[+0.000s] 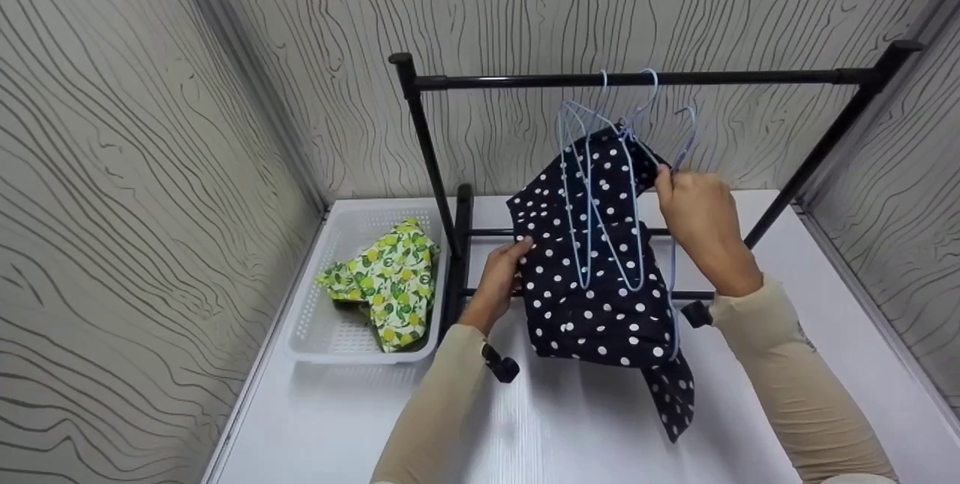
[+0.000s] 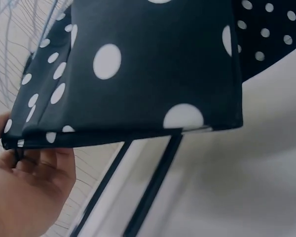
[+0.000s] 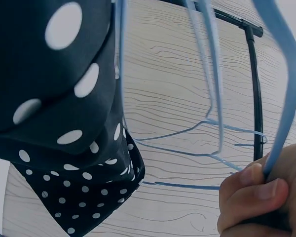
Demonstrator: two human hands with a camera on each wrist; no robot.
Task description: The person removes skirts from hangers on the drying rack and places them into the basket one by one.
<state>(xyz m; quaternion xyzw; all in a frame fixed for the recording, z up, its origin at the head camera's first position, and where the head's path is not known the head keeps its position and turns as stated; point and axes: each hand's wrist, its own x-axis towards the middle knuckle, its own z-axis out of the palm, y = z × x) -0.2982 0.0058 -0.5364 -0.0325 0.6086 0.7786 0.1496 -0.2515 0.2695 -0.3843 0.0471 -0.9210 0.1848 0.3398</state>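
A dark polka-dot garment point(image 1: 555, 304) with white dots hangs in front of the rack in the head view, one pointed end drooping at its lower right. My left hand point(image 1: 496, 274) pinches its left edge between thumb and fingers; the left wrist view shows the fingers point(image 2: 32, 160) behind the cloth. At the garment's upper right, my right hand point(image 1: 701, 214) grips a light blue hanger point(image 3: 288, 64), whose hook stands off the rail. Dark cloth shows by the right hand's fingers. Other blue hangers point(image 1: 654, 79) hook over the rail and hang before the garment.
A black clothes rack point(image 1: 735, 78) spans the middle and right, on a white table point(image 1: 810, 334). To its left is a white perforated basket point(image 1: 360, 358) holding a yellow-and-green lemon-print cloth point(image 1: 397, 281). Wood-patterned panels point(image 1: 337, 19) enclose the back and sides.
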